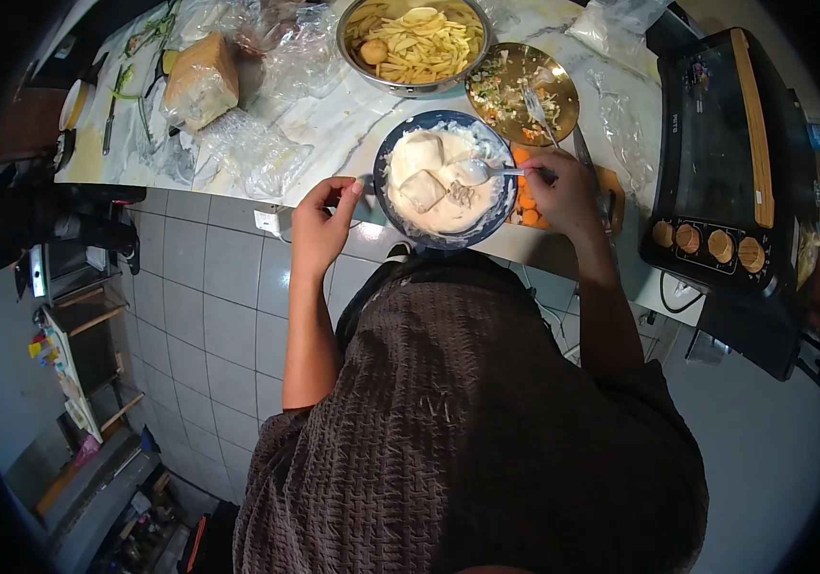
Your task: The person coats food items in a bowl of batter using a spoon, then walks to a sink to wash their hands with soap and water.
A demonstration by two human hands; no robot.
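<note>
My right hand (563,194) is closed around the handle of a spoon (496,172). The spoon's head dips into a dark blue bowl (506,215) at the counter's front edge. Inside lies a thick cream-coloured mixture (443,215), with pale square pieces (421,191) coated in it. To the left of the bowl, my left hand (322,225) hovers just off the rim, thumb and fingers slightly apart and holding nothing. Carrot pieces (527,201) lie on an orange-brown board, partly hidden by the bowl and my right hand.
Behind the bowl are a steel bowl (345,48) of cut potato strips and a gold-coloured plate (487,105) of chopped vegetables with a fork. Bagged bread (201,81) and crumpled plastic (252,158) lie left. A toaster oven (716,143) stands right; another person (56,210) is far left.
</note>
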